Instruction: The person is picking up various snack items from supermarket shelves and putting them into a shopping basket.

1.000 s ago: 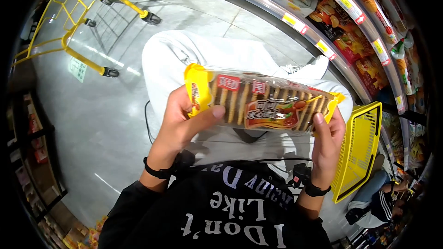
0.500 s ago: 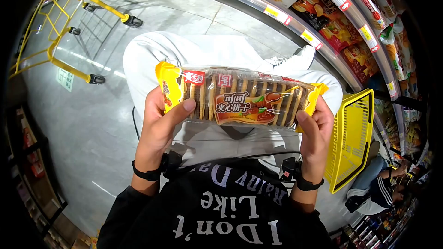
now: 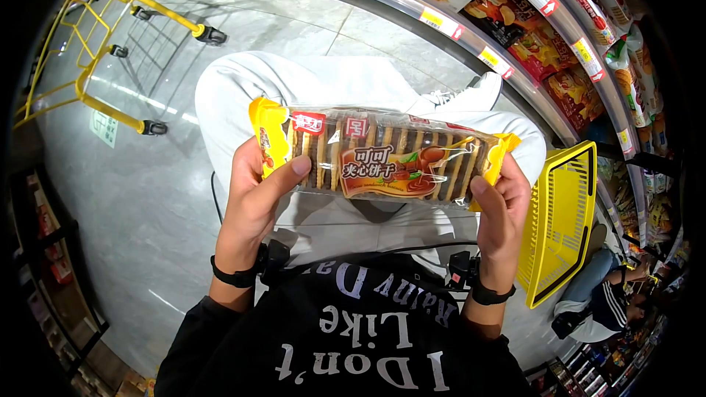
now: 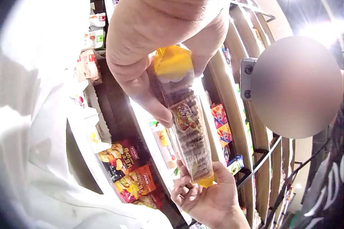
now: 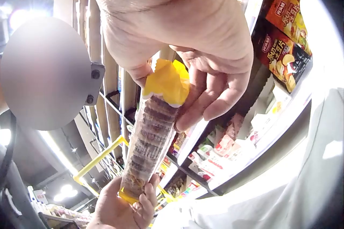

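A long clear pack of sandwich biscuits (image 3: 390, 158) with yellow ends is held level over the person's lap in the head view. The left hand (image 3: 254, 191) grips its left end, thumb on the front. At the other end the right hand (image 3: 504, 206) pinches the yellow wrapper, thumb in front, fingers behind. In the left wrist view the left hand (image 4: 166, 30) holds one yellow end (image 4: 173, 63), with the right hand (image 4: 212, 199) at the far end. The right wrist view shows the right hand (image 5: 183, 35) around the near yellow end (image 5: 166, 83) and the left hand (image 5: 123, 207) beyond.
A yellow basket (image 3: 559, 224) stands tilted to the right. Shelves with price tags (image 3: 441, 22) and snack bags (image 3: 540, 51) curve along the top and right. A yellow cart frame (image 3: 110, 103) is at the upper left. Another person (image 3: 607, 301) is at the lower right.
Since the first frame, the pack and both hands have shifted left in the head view, and the pack's printed front faces the camera more squarely. Over the last half second almost nothing has moved.
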The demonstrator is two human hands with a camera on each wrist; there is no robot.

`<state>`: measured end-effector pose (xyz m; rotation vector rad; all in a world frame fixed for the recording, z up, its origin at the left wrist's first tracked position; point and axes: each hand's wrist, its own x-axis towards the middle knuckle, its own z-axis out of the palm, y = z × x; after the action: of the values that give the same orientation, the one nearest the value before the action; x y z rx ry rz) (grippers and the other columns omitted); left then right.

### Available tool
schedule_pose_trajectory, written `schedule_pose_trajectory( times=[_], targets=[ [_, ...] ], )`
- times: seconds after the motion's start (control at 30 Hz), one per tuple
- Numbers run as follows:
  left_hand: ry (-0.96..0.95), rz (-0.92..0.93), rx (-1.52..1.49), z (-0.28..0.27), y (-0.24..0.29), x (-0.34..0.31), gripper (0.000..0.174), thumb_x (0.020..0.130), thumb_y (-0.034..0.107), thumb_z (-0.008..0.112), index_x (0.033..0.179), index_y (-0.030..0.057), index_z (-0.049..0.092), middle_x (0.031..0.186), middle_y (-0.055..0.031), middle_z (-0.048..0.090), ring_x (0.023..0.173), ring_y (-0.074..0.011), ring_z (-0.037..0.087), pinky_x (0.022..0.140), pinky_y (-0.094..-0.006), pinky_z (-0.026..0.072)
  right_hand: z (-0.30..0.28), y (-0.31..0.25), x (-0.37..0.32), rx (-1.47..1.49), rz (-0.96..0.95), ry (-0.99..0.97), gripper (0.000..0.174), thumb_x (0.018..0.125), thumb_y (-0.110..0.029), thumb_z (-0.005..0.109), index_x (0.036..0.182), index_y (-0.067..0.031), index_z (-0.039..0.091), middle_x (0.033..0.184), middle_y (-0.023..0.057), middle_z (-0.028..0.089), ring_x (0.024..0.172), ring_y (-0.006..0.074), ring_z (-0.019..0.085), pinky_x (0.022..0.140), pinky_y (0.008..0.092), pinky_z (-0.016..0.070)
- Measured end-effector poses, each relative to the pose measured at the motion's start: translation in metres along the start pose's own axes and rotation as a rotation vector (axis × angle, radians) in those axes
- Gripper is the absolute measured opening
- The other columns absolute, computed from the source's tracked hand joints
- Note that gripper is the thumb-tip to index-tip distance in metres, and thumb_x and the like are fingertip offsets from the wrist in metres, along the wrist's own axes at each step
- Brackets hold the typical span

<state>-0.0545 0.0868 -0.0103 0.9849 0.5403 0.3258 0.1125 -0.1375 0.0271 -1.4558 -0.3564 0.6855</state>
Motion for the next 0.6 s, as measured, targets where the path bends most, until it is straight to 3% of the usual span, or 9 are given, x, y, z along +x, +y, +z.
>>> schedule_pose_trajectory(
  times=[0.23, 0.3, 0.53, 0.6],
  targets=[
    [0.004, -0.012, -0.005, 0.0001, 0.0025, 0.0004, 0.037, 0.089, 0.007, 0.066, 0.123, -0.0068, 0.056, 0.113, -0.0097, 0.068, 0.099, -0.0107, 0.063, 0.087, -0.0241, 0.0483, -0.0009, 0.0009, -0.0003, 0.029, 0.01, -0.009, 0.037, 0.086, 0.006, 0.053, 0.123, 0.0089, 0.053, 0.105, 0.009, 0.067, 0.086, 0.0069, 0.059, 0.072, 0.0183, 0.0432],
    [-0.007, -0.008, 0.079, -0.0027, 0.0012, 0.0003, 0.043, 0.089, 0.01, 0.062, 0.128, -0.0067, 0.053, 0.117, -0.0169, 0.068, 0.106, -0.0225, 0.068, 0.098, -0.0372, 0.0513, -0.0016, 0.0017, -0.0007, 0.02, 0.009, -0.017, 0.037, 0.086, 0.006, 0.053, 0.123, 0.009, 0.053, 0.106, 0.0095, 0.067, 0.087, 0.0073, 0.06, 0.073, 0.0186, 0.0437],
    [-0.016, 0.006, 0.056, -0.0034, -0.0009, 0.001, 0.043, 0.089, 0.011, 0.063, 0.127, -0.0066, 0.053, 0.117, -0.0169, 0.068, 0.106, -0.0224, 0.068, 0.098, -0.0374, 0.0513, 0.0, 0.004, -0.0001, 0.024, 0.003, -0.004, 0.039, 0.087, 0.009, 0.052, 0.126, 0.0092, 0.052, 0.111, 0.0111, 0.068, 0.094, 0.01, 0.062, 0.079, 0.0201, 0.0457],
    [-0.02, -0.009, 0.007, -0.0042, -0.001, 0.0013, 0.041, 0.089, 0.009, 0.068, 0.125, -0.0068, 0.056, 0.117, -0.0117, 0.068, 0.104, -0.0138, 0.064, 0.093, -0.0264, 0.0482, -0.0009, 0.004, 0.0003, 0.017, 0.003, -0.014, 0.039, 0.087, 0.009, 0.053, 0.126, 0.0093, 0.052, 0.112, 0.011, 0.068, 0.094, 0.01, 0.062, 0.079, 0.0201, 0.0457]
  ],
)
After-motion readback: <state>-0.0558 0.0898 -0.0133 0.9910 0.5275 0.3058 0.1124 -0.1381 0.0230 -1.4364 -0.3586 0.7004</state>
